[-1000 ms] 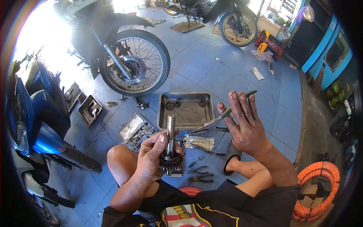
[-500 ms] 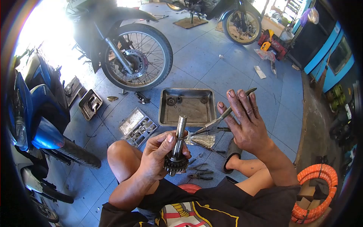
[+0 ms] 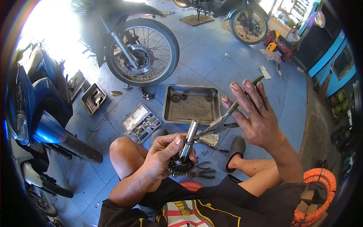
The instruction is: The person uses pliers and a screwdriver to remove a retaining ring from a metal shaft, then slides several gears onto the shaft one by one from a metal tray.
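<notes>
Wrapped around a metal gear shaft (image 3: 193,128), my left hand (image 3: 165,154) holds it tilted in front of my lap, its bare end upward. Toothed gears (image 3: 180,168) sit at the shaft's lower end, below the fingers. In my right hand (image 3: 257,119) are slim-nosed pliers (image 3: 219,120), one handle passing behind the outstretched fingers. The plier tips meet the shaft just above my left thumb. Whether they grip a ring there is too small to tell.
A metal tray (image 3: 191,112) with a few round parts lies ahead, beside a compartment box (image 3: 140,123) of small parts. More pliers (image 3: 203,174) lie between my legs. A motorcycle wheel (image 3: 145,53) stands beyond, a blue motorcycle (image 3: 47,130) left, an orange tyre (image 3: 320,174) right.
The plier tips have come from beside the shaft to touch it. Both hands sit slightly farther right in view, and the shaft leans more to the right.
</notes>
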Available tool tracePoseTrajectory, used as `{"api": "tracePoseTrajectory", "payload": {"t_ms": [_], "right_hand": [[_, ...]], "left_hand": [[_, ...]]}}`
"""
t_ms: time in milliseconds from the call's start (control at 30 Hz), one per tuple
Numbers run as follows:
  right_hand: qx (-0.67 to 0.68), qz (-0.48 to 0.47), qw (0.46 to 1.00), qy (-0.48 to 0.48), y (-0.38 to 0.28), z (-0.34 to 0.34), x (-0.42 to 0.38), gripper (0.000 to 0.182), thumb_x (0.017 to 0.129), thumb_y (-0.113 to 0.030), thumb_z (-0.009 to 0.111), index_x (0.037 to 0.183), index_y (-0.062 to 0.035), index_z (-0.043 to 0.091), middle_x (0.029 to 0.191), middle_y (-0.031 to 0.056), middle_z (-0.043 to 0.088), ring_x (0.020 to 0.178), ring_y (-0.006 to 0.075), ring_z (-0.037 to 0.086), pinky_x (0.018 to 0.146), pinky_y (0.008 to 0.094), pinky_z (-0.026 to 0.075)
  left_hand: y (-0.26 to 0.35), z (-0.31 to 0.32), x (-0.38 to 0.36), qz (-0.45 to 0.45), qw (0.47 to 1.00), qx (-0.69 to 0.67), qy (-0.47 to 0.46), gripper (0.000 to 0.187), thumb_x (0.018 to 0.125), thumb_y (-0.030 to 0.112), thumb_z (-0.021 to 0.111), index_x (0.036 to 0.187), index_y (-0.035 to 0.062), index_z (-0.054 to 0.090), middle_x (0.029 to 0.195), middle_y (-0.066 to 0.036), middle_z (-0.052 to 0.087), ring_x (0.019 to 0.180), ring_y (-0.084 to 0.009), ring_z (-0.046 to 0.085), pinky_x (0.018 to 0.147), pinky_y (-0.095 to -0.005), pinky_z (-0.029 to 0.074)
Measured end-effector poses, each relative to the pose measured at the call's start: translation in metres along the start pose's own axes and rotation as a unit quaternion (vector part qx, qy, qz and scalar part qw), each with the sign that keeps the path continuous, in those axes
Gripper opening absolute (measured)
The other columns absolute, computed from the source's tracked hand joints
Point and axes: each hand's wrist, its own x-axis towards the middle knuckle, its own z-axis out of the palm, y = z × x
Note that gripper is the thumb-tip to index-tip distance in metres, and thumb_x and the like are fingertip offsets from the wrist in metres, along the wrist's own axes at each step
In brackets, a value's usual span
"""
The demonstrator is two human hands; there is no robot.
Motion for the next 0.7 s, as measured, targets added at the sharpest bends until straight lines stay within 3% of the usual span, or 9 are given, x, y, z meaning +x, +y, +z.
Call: {"api": "tracePoseTrajectory", "payload": {"t_ms": [233,300,333,400,533,600,700], "right_hand": [[0.016,0.015,1.000,-0.012,-0.004,-0.026,0.004,0.042,0.088,-0.023,0.059,0.129,-0.0119,0.061,0.148,0.0054,0.044,0.143,0.0272,0.029,0.120,0.0499,0.022],[0.014,0.009,0.999,-0.050,-0.007,-0.036,0.004,0.035,0.088,-0.022,0.060,0.120,-0.0092,0.066,0.146,0.0083,0.047,0.141,0.0278,0.033,0.120,0.0504,0.024],[0.015,0.010,0.999,-0.049,-0.008,-0.042,0.006,0.035,0.088,-0.022,0.060,0.120,-0.0092,0.066,0.146,0.0083,0.047,0.141,0.0278,0.033,0.120,0.0504,0.024],[0.076,0.010,0.992,-0.099,-0.010,-0.057,0.009,0.028,0.088,-0.020,0.061,0.108,-0.0047,0.071,0.143,0.0130,0.049,0.137,0.0292,0.039,0.118,0.0511,0.026],[0.117,0.019,0.983,-0.138,-0.013,-0.074,0.016,0.024,0.087,-0.017,0.060,0.098,-0.0008,0.073,0.140,0.0175,0.051,0.134,0.0314,0.044,0.115,0.0512,0.029],[0.106,-0.004,0.981,-0.160,-0.012,-0.077,0.018,0.046,0.074,-0.036,0.066,0.097,0.0027,0.071,0.144,0.0204,0.045,0.138,0.0337,0.039,0.117,0.0499,0.026],[0.077,-0.035,0.983,-0.164,-0.011,-0.080,0.020,0.051,0.069,-0.042,0.068,0.093,0.0031,0.072,0.144,0.0212,0.045,0.137,0.0348,0.039,0.116,0.0499,0.027]], "left_hand": [[-0.008,-0.002,-0.004,0.160,0.984,0.080,0.003,0.049,0.090,0.028,0.071,0.123,-0.0063,0.060,0.089,-0.015,0.069,0.079,-0.0195,0.066,0.072,-0.0318,0.053],[-0.005,-0.001,-0.010,0.218,0.945,0.239,0.043,0.050,0.090,0.034,0.071,0.120,-0.0056,0.061,0.087,-0.018,0.067,0.080,-0.0260,0.065,0.074,-0.0399,0.053],[-0.005,-0.002,-0.009,0.217,0.945,0.241,0.043,0.050,0.090,0.034,0.071,0.120,-0.0056,0.061,0.087,-0.018,0.067,0.080,-0.0260,0.065,0.074,-0.0399,0.053],[-0.010,-0.006,-0.005,0.361,0.878,0.312,0.034,0.046,0.083,0.022,0.079,0.115,-0.0082,0.065,0.091,-0.015,0.070,0.080,-0.0181,0.063,0.071,-0.0292,0.049],[-0.012,-0.004,-0.005,0.367,0.877,0.305,0.049,0.045,0.082,0.022,0.080,0.113,-0.0077,0.067,0.093,-0.015,0.070,0.082,-0.0194,0.064,0.073,-0.0293,0.049],[-0.012,-0.003,-0.006,0.368,0.874,0.312,0.051,0.046,0.082,0.023,0.080,0.113,-0.0078,0.067,0.093,-0.015,0.070,0.083,-0.0194,0.064,0.074,-0.0294,0.049],[-0.014,-0.001,-0.007,0.367,0.874,0.314,0.055,0.046,0.081,0.023,0.080,0.112,-0.0078,0.067,0.094,-0.016,0.070,0.084,-0.0194,0.064,0.075,-0.0298,0.049]]}}
